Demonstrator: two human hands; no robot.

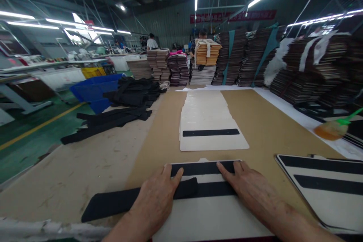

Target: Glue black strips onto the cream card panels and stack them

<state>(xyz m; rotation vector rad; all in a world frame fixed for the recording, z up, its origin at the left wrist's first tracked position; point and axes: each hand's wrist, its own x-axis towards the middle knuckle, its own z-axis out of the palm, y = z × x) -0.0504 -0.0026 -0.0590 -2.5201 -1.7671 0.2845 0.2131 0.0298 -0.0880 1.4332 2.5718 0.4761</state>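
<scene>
A cream board panel (pixel 210 211) lies at the near edge of the table under both hands, with a black strip (pixel 202 168) across its top. My left hand (pixel 159 196) lies flat, its fingertips on the strip's left part. My right hand (pixel 246 187) lies flat with its fingertips on the strip's right part. A second black strip (pixel 113 202) lies under my left hand and sticks out to the left. Farther ahead, a stack of cream panels (pixel 210 121) carries one black strip (pixel 211 132).
A pile of black strips (pixel 119 109) lies at the left. A striped panel (pixel 329 189) lies at the right, with an orange brush (pixel 330 130) behind it. Tall stacks of boards (pixel 255 56) line the back and right. Blue bins (pixel 93 89) stand left of the table.
</scene>
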